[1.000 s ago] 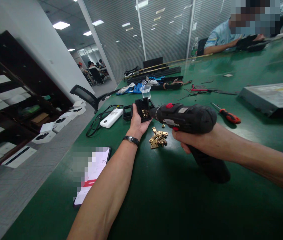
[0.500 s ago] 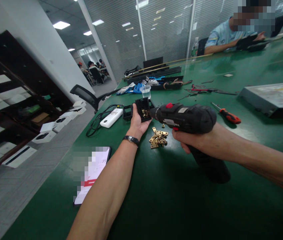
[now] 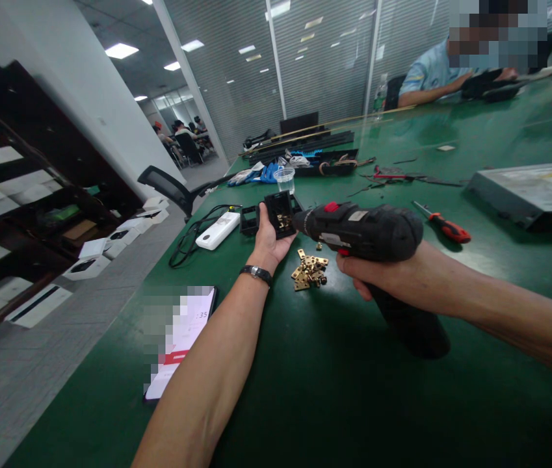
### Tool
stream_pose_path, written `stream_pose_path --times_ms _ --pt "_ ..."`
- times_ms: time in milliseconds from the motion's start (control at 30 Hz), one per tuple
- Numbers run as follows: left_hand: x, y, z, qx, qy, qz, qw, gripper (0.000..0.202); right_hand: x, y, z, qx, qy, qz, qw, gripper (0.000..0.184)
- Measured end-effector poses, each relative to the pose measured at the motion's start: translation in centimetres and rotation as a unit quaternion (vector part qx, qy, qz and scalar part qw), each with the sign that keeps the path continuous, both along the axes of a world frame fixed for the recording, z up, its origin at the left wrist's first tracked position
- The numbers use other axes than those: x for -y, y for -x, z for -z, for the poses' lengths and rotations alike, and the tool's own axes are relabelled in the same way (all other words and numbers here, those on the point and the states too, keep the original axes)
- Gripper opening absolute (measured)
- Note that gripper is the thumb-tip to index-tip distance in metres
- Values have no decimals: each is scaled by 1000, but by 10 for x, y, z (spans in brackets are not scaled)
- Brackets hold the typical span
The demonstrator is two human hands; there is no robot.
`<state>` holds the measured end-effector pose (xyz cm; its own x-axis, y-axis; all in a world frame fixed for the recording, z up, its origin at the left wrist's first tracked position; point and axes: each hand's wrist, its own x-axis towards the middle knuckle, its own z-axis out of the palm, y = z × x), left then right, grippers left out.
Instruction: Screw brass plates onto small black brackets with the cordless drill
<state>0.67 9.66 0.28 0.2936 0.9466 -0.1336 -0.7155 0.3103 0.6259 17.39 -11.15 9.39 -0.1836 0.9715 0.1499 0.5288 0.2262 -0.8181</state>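
Note:
My right hand is wrapped round the grip of a black cordless drill with red switches. The drill points left, its chuck close to a small black box-like housing with brass-coloured parts inside. My left hand grips that housing from below, the thumb on its left side. The drill's tip is hard to make out against the dark housing. On the table just below lies a pile of brass terminal pieces. Another black frame-like part stands left of my left hand.
Around my hands on the green table are a phone, a white power bank, a clear plastic cup, a screwdriver and a flat metal case. Black strips lie farther back. A person sits across the table.
Hardly anything differs: both hands, the drill and the housing stay in nearly the same place. Across the table, the other person's hands have moved slightly.

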Motion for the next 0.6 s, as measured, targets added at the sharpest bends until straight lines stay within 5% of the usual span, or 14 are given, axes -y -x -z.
stream_pose_path --times_ms 600 --pt "-3 2 4 -12 -28 2 1000 58 0 0 0 -27 -17 -11 999 13"
